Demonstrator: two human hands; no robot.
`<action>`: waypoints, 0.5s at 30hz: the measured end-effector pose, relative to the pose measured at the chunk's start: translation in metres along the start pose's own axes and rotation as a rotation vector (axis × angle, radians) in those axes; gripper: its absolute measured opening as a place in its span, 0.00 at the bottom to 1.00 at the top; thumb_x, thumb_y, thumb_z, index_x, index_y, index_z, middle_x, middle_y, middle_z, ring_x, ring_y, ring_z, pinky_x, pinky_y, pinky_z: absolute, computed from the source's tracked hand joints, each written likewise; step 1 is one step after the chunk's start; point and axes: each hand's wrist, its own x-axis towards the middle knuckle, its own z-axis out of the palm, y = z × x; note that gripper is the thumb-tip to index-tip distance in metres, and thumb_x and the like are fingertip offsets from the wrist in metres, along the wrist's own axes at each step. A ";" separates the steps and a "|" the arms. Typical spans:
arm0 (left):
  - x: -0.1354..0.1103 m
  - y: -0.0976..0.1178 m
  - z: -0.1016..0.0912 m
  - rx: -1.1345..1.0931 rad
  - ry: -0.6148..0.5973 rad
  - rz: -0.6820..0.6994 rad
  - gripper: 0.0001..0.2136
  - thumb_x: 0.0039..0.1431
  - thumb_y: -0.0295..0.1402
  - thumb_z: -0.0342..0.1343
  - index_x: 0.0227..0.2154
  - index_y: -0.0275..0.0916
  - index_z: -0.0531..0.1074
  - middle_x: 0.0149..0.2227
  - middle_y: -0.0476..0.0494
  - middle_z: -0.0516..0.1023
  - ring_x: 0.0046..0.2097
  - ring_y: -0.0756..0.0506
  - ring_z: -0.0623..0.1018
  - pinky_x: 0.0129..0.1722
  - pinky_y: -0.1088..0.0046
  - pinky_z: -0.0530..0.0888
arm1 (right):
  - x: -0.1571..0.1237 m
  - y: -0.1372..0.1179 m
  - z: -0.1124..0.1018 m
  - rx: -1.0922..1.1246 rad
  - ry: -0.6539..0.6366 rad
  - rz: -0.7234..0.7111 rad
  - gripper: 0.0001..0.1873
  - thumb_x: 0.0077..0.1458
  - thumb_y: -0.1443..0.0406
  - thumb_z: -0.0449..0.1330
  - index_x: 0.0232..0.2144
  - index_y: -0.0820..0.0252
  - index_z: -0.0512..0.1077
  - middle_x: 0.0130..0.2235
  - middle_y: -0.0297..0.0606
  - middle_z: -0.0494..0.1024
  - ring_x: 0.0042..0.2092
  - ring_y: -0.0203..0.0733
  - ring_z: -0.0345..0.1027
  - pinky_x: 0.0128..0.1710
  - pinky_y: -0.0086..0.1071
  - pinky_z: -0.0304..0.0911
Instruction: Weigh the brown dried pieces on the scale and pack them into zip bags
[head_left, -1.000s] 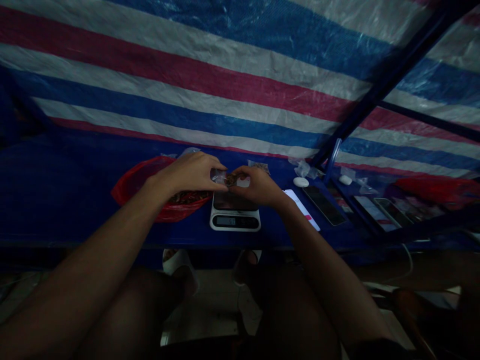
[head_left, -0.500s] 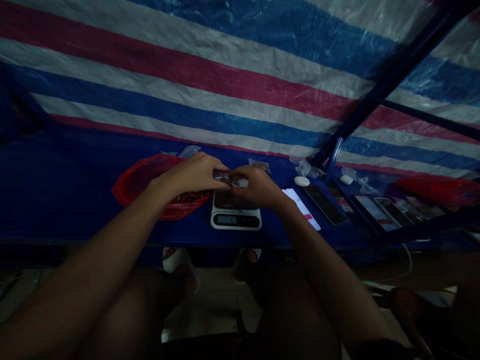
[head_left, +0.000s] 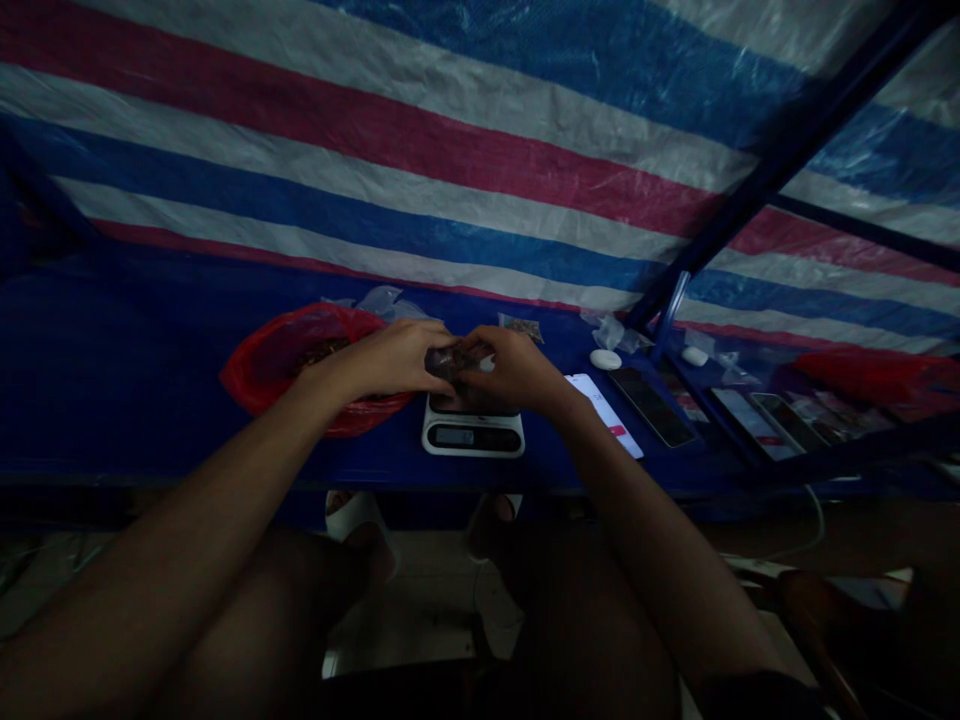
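Observation:
Above a small white kitchen scale [head_left: 472, 437] with a lit display, both my hands hold a small clear plastic bag [head_left: 442, 362] with dark contents. My left hand [head_left: 401, 355] grips the bag's left side, thumb below and fingers on top. My right hand [head_left: 506, 368] pinches its right end, fingers bent. A red plastic bag [head_left: 259, 355] lies open on the left, with brown dried bits [head_left: 322, 350] inside, partly hidden by my left wrist. What exactly the small bag holds is too dark to tell.
Behind my right hand lies a small filled clear bag [head_left: 523, 327]. To the right are a lit phone [head_left: 607, 415], a dark phone [head_left: 651, 405], a white oval case [head_left: 605, 360] and crumpled clear plastic [head_left: 611, 332]. A blue frame post [head_left: 670, 308] stands near a mirror.
My left hand has shifted slightly down and its fingers have moved around the small bag. More of the brown bits in the red bag shows now.

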 end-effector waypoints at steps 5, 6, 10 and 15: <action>-0.001 -0.005 0.002 0.033 0.004 0.032 0.05 0.61 0.33 0.62 0.38 0.41 0.81 0.38 0.44 0.81 0.38 0.44 0.79 0.40 0.70 0.73 | 0.000 0.000 0.000 -0.042 -0.002 -0.015 0.10 0.57 0.67 0.71 0.43 0.59 0.83 0.45 0.43 0.87 0.46 0.48 0.80 0.48 0.40 0.72; -0.001 -0.005 0.002 0.043 0.015 0.033 0.05 0.61 0.33 0.62 0.37 0.41 0.81 0.37 0.44 0.81 0.38 0.44 0.79 0.40 0.70 0.73 | 0.000 0.000 0.000 -0.049 0.001 -0.016 0.10 0.57 0.67 0.71 0.44 0.59 0.83 0.45 0.43 0.87 0.46 0.48 0.80 0.49 0.40 0.72; -0.004 -0.002 0.001 0.046 0.051 0.006 0.05 0.61 0.33 0.59 0.34 0.40 0.79 0.36 0.44 0.81 0.36 0.44 0.79 0.37 0.68 0.71 | 0.000 0.001 -0.003 -0.037 0.011 -0.036 0.13 0.58 0.68 0.70 0.47 0.59 0.83 0.47 0.42 0.87 0.47 0.47 0.80 0.49 0.40 0.72; -0.006 0.002 0.002 0.039 0.114 -0.038 0.10 0.61 0.40 0.60 0.37 0.40 0.81 0.38 0.42 0.83 0.38 0.42 0.80 0.39 0.66 0.72 | -0.001 0.001 -0.007 -0.056 0.058 -0.071 0.16 0.58 0.69 0.69 0.49 0.60 0.82 0.50 0.44 0.86 0.50 0.49 0.79 0.53 0.43 0.71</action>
